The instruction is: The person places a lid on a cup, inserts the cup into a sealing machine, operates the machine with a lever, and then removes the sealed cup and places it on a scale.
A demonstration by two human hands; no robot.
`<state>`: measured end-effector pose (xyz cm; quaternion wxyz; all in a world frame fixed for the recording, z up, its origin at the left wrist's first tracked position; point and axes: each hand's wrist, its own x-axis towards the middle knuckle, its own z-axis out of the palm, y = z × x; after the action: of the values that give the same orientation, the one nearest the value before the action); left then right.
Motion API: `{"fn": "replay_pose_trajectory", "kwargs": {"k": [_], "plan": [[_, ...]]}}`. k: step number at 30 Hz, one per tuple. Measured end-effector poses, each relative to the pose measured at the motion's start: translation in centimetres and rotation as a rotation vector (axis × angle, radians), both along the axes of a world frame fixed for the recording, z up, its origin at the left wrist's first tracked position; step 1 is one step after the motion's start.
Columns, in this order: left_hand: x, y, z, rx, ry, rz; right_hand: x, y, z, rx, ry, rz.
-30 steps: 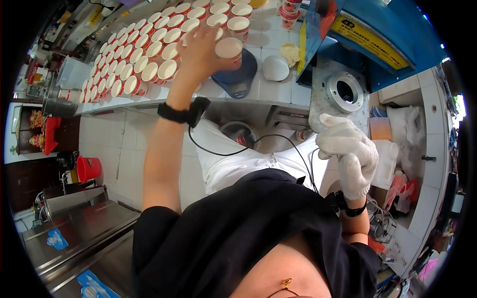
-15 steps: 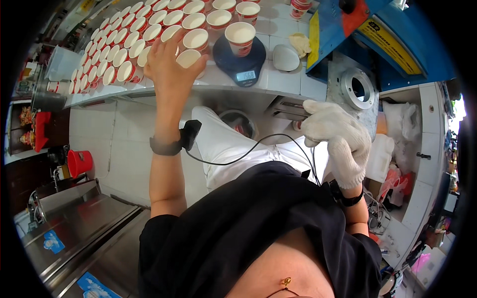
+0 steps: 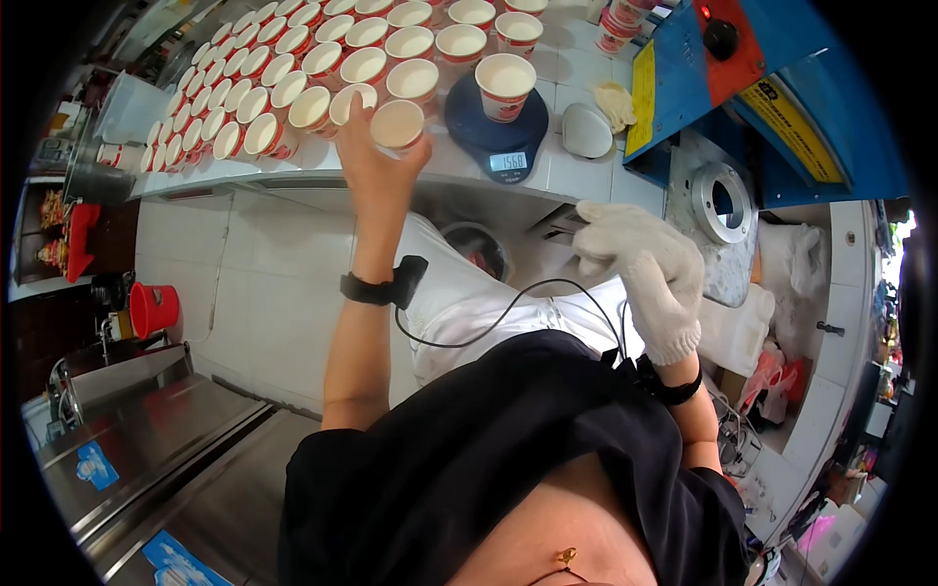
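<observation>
My bare left hand (image 3: 379, 171) is closed around a red-and-white paper cup (image 3: 398, 125) at the counter's front edge, thumb on its right side and fingers on its left. The inside of this cup looks pale and shaded. Just to the right, a similar paper cup (image 3: 505, 88) stands upright on a dark round digital scale (image 3: 495, 145) with a lit display. My right hand (image 3: 640, 269), in a white knitted glove, hovers over my lap near the counter edge. Its fingers are loosely bent and apart, with nothing visible in them.
Rows of paper cups (image 3: 322, 61) crowd the white tiled counter (image 3: 449, 195) to the left. Right of the scale lie a pale rounded dish (image 3: 586, 131) and a crumpled cloth (image 3: 615, 105). A blue machine (image 3: 782, 88) with a metal ring (image 3: 723, 202) stands at the right. A black cable (image 3: 508, 311) crosses my lap.
The fingers of my left hand have drawn in around the front cup. My gloved right hand has shifted a little to the left. The whole view has also moved slightly.
</observation>
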<state>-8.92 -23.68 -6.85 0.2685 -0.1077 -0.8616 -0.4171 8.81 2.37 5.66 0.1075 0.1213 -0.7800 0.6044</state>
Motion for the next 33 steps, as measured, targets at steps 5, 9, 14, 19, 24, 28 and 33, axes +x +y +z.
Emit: {"fn": "replay_pose_trajectory", "kwargs": {"k": [5,9,14,19,24,28,33], "plan": [[0.0,0.4,-0.9,0.068,-0.052,0.078,-2.4,-4.1,0.6,-0.232,-0.581,-0.180],[-0.5,0.6,-1.5,0.045,0.045,0.112,-6.1,-6.6,-3.4,-0.149,-0.502,-0.131],[2.0,1.5,1.7,-0.058,0.152,0.066,-10.0,-8.9,-5.8,-0.094,-0.379,-0.192],[3.3,2.5,3.1,0.007,0.218,-0.059,-10.7,-9.8,-5.1,-0.372,-0.371,-0.166],[3.1,3.2,3.7,0.056,0.284,-0.101,-9.7,-8.8,-3.5,-0.465,-0.435,-0.205],[2.6,3.7,3.7,0.075,0.255,-0.082,-9.0,-7.9,-4.0,-0.479,-0.356,-0.197],[1.5,4.1,4.6,0.049,0.257,-0.078,-8.6,-7.1,-4.1,-0.532,-0.236,-0.212]]}}
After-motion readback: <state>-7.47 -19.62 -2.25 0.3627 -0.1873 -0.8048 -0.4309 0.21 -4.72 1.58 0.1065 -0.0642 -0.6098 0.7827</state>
